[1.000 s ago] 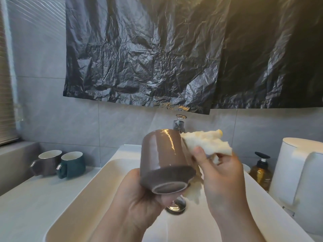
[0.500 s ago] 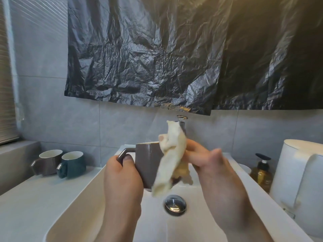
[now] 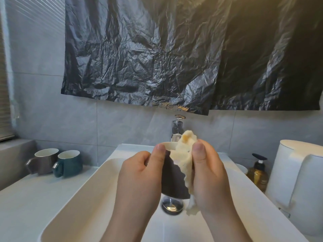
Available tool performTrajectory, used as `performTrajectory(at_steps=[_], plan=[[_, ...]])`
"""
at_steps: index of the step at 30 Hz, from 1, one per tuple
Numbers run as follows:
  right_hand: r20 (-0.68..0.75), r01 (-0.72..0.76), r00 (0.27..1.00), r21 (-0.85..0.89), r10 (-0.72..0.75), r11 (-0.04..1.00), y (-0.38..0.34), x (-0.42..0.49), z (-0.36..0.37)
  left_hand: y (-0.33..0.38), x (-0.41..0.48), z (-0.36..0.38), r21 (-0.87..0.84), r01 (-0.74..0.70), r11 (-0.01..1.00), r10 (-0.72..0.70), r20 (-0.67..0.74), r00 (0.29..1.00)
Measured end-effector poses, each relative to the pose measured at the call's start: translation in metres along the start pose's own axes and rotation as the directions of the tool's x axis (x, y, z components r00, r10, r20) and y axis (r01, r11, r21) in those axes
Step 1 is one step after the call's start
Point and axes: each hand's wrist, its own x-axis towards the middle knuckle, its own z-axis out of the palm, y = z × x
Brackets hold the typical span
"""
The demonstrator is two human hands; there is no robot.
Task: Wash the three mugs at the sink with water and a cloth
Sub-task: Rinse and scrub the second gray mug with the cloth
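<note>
My left hand (image 3: 139, 173) grips the mug (image 3: 173, 179), thumb on its rim. My right hand (image 3: 208, 173) pinches the cloth (image 3: 185, 154) over the rim at the mug's 3 o'clock. If the glaze is wet, hard rubbing could twist it loose into the sink (image 3: 78, 198) below. Both hands are raised with thumbs up. The grey mug (image 3: 44, 160) and teal mug (image 3: 70, 163) wait at 9 o'clock.

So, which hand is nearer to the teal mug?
Left. The left hand, gripping the brown mug, sits right of the teal mug; the right hand, holding the cloth, is farther right.
</note>
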Motion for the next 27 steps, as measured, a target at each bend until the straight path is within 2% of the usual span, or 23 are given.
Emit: performTrajectory(at_steps=[2, 5, 6, 8, 11, 13, 15, 17, 21, 23, 24, 27], plan=[[0.016, 0.047, 0.999, -0.121, -0.045, 0.992, 0.000, -0.001, 0.002, 0.000, -0.001, 0.001, -0.071, 0.006, 0.997, -0.009, -0.050, 0.999], [0.027, 0.163, 0.986, -0.336, -0.164, 0.928, 0.002, -0.009, 0.014, -0.002, -0.001, 0.004, -0.251, 0.079, 0.965, -0.083, -0.008, 0.996], [0.032, 0.207, 0.977, -0.383, -0.211, 0.900, 0.004, -0.011, 0.018, -0.005, -0.001, 0.005, -0.263, 0.091, 0.960, -0.095, -0.004, 0.995], [-0.003, 0.203, 0.975, -0.399, -0.223, 0.894, 0.007, -0.013, 0.021, -0.007, -0.003, 0.008, -0.247, 0.075, 0.966, -0.077, 0.000, 0.997], [-0.109, 0.108, 0.983, -0.320, -0.150, 0.941, 0.004, -0.007, 0.012, -0.001, -0.008, 0.012, -0.254, 0.054, 0.966, -0.039, 0.061, 0.997], [-0.067, 0.103, 0.991, -0.129, -0.112, 0.986, 0.002, -0.002, 0.000, 0.004, -0.008, 0.011, -0.312, 0.081, 0.946, -0.049, 0.111, 0.993], [0.059, 0.046, 0.997, 0.068, -0.050, 0.997, -0.001, 0.002, -0.009, 0.007, -0.006, 0.007, -0.344, 0.119, 0.931, -0.080, 0.128, 0.989], [0.197, -0.039, 0.980, 0.184, 0.002, 0.982, -0.001, 0.004, -0.015, 0.007, -0.001, 0.002, -0.378, 0.173, 0.909, -0.131, 0.135, 0.982], [0.436, -0.227, 0.898, 0.354, 0.054, 0.907, -0.003, 0.003, -0.024, 0.002, 0.005, -0.005, -0.439, 0.293, 0.849, -0.215, 0.219, 0.952], [0.482, -0.289, 0.872, 0.371, 0.083, 0.882, -0.001, 0.006, -0.027, 0.002, 0.005, -0.004, -0.466, 0.317, 0.826, -0.228, 0.239, 0.944], [0.461, -0.280, 0.882, 0.350, 0.096, 0.894, -0.002, 0.006, -0.027, 0.001, 0.004, -0.002, -0.472, 0.313, 0.824, -0.233, 0.221, 0.947], [0.243, -0.146, 0.964, 0.160, 0.105, 0.976, -0.013, 0.002, -0.014, -0.001, 0.002, 0.006, -0.454, 0.227, 0.862, -0.205, 0.098, 0.974]])
